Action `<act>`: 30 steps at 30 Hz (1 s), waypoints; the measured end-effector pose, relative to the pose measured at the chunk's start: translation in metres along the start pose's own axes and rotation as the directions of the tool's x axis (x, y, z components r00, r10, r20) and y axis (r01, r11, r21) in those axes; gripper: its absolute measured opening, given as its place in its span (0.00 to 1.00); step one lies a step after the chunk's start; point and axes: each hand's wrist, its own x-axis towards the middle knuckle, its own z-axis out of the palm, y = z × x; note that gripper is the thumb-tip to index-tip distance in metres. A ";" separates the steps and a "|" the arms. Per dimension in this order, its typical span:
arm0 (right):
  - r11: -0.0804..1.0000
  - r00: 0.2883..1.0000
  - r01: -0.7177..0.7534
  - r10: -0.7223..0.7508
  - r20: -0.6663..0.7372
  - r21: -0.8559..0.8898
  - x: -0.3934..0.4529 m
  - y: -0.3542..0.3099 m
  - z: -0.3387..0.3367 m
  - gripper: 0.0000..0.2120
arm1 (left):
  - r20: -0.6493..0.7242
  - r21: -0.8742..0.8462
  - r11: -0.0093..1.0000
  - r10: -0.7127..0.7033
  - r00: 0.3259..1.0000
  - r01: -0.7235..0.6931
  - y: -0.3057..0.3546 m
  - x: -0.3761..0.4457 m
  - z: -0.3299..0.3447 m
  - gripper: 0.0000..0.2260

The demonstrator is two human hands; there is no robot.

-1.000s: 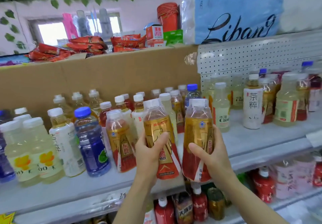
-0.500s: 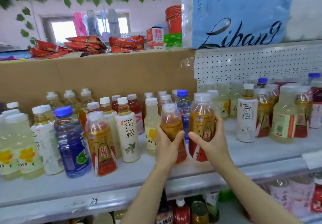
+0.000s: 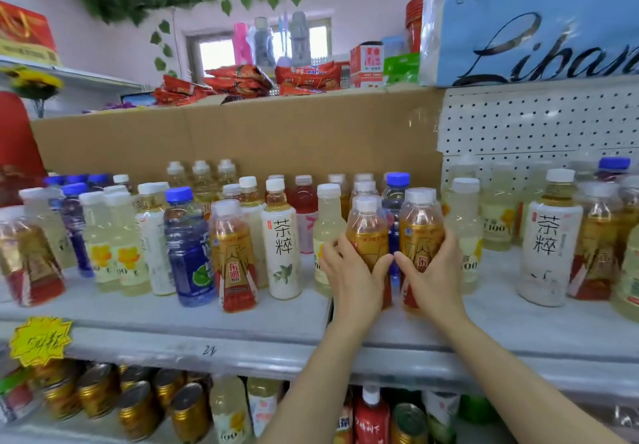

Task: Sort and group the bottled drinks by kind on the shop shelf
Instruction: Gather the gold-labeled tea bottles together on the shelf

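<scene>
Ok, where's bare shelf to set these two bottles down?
Bare strip along the shelf front edge, between the right hand and the white tea bottle. Another strip lies in front of the blue bottle. Behind, rows stand packed.

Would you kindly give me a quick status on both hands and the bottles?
Left hand grips one gold-label bottle. Right hand grips its twin. Both side by side on the shelf; blue-cap bottle crowds behind.
</scene>
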 end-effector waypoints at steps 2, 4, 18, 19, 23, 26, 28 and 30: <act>1.000 0.999 0.016 -0.016 0.035 -0.016 -0.001 0.000 0.002 0.39 | -0.001 0.047 0.999 0.023 1.000 -0.023 -0.002 -0.002 -0.002 0.32; 0.999 0.997 0.036 -0.035 0.074 -0.012 0.000 -0.001 0.003 0.38 | -0.007 0.077 0.996 0.048 0.999 -0.048 -0.003 -0.004 -0.004 0.32; 0.988 0.981 0.021 0.009 0.196 -0.152 0.009 0.003 -0.009 0.39 | 0.045 0.201 0.977 0.061 0.997 -0.069 -0.005 0.003 -0.011 0.33; 0.986 0.981 0.014 0.018 0.194 -0.165 0.010 0.002 -0.010 0.39 | 0.048 0.212 0.975 0.059 0.997 -0.067 -0.006 0.005 -0.011 0.34; 0.974 0.976 -0.016 0.064 0.208 -0.226 0.008 -0.002 -0.014 0.38 | 0.006 0.227 0.966 0.125 0.992 -0.123 -0.007 0.001 -0.010 0.39; 0.927 0.979 0.033 0.045 0.199 -0.372 0.004 -0.003 -0.024 0.36 | -0.045 0.302 0.926 0.253 0.967 -0.228 -0.004 -0.004 -0.010 0.45; 0.888 0.983 0.085 0.000 0.185 -0.452 -0.001 -0.004 -0.037 0.32 | -0.095 0.330 0.899 0.335 0.937 -0.288 -0.001 -0.004 -0.013 0.45; 0.859 0.984 0.131 -0.053 0.169 -0.495 -0.006 -0.003 -0.054 0.27 | -0.127 0.343 0.872 0.410 0.903 -0.348 0.006 -0.003 -0.014 0.43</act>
